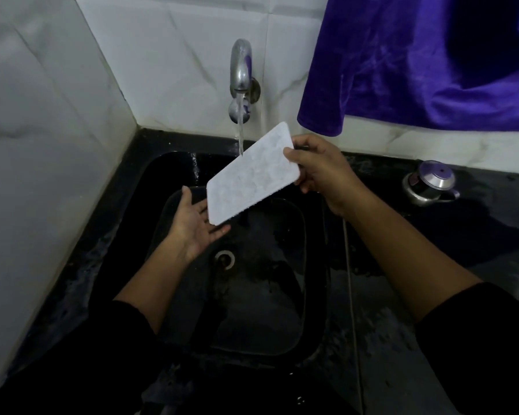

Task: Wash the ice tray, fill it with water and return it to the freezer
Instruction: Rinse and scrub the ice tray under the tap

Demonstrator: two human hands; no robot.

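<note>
The ice tray (252,175) was white; the sink (252,295) black; the hanging cloth (417,61) purple; the wall tiles (174,55) white, grey-veined.

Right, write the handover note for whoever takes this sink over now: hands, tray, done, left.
The right hand grips the upper end of the ice tray, which is tilted over the sink.
The left hand is open, palm up, beneath the tray's lower end.
The tap is running; the stream lands on the tray's upper edge.
Done: rinsing under way.
Left: finish washing, fill with water, return it to the freezer, which is not in view.
</note>
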